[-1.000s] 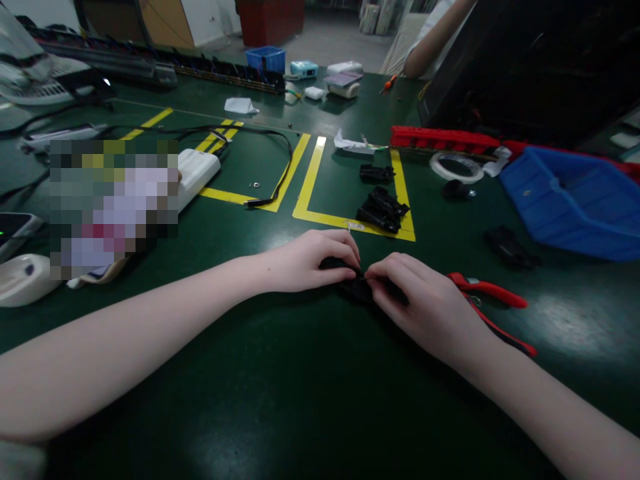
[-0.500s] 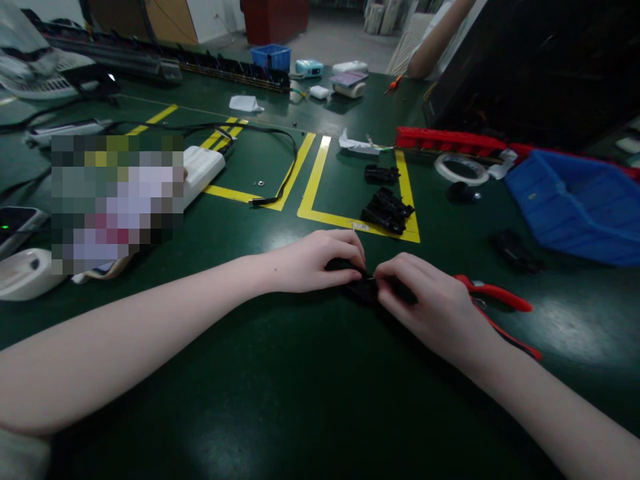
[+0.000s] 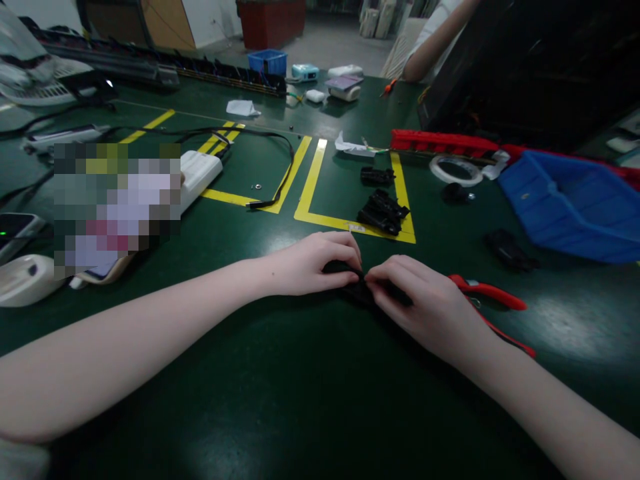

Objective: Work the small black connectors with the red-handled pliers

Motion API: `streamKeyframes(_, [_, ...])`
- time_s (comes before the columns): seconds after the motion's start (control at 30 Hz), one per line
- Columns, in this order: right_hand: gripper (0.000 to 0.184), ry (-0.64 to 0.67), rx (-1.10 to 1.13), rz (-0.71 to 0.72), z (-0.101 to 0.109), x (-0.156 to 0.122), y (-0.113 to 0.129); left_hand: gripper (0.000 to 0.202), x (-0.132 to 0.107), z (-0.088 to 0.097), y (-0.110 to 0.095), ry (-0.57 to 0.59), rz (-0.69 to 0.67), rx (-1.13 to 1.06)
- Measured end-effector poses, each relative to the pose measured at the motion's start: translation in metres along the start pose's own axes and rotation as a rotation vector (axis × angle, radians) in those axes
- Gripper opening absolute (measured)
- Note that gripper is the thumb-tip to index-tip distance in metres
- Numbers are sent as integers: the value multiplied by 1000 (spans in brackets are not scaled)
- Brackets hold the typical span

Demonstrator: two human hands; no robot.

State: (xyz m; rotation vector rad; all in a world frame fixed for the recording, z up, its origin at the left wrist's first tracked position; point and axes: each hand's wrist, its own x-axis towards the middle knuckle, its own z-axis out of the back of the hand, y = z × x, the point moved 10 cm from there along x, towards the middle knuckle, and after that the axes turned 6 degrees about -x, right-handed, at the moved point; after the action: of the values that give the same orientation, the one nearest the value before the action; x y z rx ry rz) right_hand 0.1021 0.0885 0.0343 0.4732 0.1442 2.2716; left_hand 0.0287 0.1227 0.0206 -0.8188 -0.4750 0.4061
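Left hand [image 3: 313, 263] and right hand [image 3: 423, 303] both pinched closed on small black part [image 3: 357, 288], fingertips meeting

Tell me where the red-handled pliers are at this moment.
Head view: the red-handled pliers lie on the green table, right of centre, partly behind the right hand pinching a black part, nearer the person than the blue bin.
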Motion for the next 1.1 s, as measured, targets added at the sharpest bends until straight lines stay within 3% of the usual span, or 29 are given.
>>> streamKeyframes(0.37, [12, 16, 2, -7, 0, 4, -4, 11, -1, -2, -2, 13, -1, 45])
streamKeyframes(0.6, [21, -16, 103, -28, 9, -6, -5, 24, -2, -2, -5, 14, 9, 79])
streamKeyframes(0.8, [24, -35, -8, 21, 22, -8, -5, 27, -1, -3, -7, 12, -7, 84])
streamKeyframes(0.93, [25, -93, -119, -17, 38, -19, -23, 28, -1, -4, -8, 25, -41, 102])
streamKeyframes(1.1, [35, -77, -238, -157, 46, -69, -62, 29, -2, -4, -8, 31, -39, 127])
